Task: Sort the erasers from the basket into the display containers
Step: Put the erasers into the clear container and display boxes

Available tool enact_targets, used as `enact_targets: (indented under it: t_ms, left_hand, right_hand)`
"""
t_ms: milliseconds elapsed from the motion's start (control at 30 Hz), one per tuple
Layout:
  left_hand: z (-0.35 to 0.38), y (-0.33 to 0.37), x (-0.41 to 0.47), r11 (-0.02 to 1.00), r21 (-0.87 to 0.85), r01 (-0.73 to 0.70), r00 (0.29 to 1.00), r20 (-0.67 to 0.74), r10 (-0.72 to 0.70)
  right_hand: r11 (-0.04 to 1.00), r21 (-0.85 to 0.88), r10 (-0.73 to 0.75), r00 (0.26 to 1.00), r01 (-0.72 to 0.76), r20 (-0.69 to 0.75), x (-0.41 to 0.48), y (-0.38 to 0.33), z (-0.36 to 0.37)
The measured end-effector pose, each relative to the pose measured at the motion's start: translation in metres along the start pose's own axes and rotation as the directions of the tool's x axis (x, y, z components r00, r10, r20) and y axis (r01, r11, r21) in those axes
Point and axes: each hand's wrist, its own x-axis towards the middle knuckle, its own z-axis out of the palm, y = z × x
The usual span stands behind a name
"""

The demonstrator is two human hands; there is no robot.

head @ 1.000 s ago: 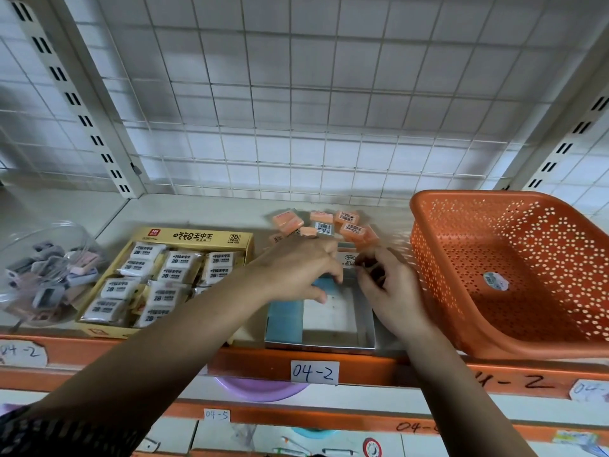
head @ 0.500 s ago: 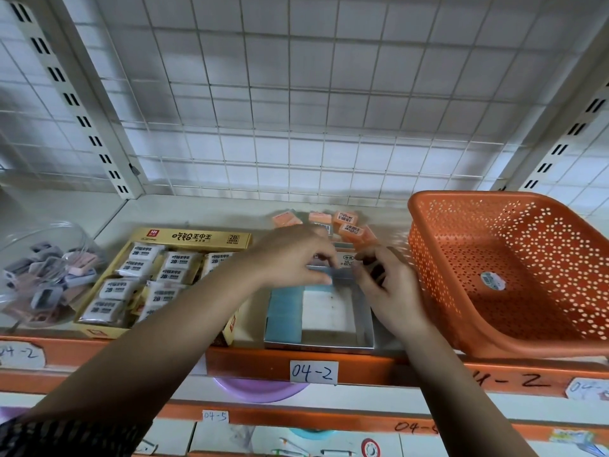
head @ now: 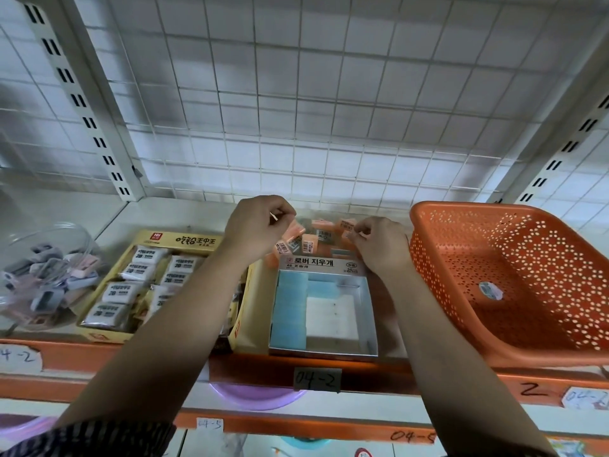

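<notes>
A pale shelf (head: 184, 214) with an orange front edge carries four containers in a row — a clear plastic tub (head: 43, 275) of small grey and pink erasers at the far left, a yellow display box (head: 184, 240) of white wrapped erasers beside it, a silver open box (head: 369, 311) with blue erasers inside, and an orange perforated basket (head: 494, 331) at the right. Behind the silver box lie loose orange erasers (head: 309, 242).

Open box (head: 362, 311) between carton (head: 244, 328), basket (head: 428, 245)

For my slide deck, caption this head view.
Both hands, left hand and right hand, raised above blue eraser box, beside orange basket.
</notes>
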Motion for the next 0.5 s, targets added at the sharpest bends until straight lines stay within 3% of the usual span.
enact_targets:
  t_ms: [267,500]
  left_hand:
    - [0.005,-0.007,-0.003,0.998,0.011,-0.066,0.993,0.099,0.065]
    - [-0.002,0.006,0.001,0.994,0.082,-0.078,0.984,0.166,0.064]
  right_hand:
    - [0.994,0.099,0.030,0.998,-0.035,0.051,0.002,0.003,0.002]
    - [0.907,0.420,0.069,0.992,-0.020,-0.102,-0.016,0.007,-0.008]
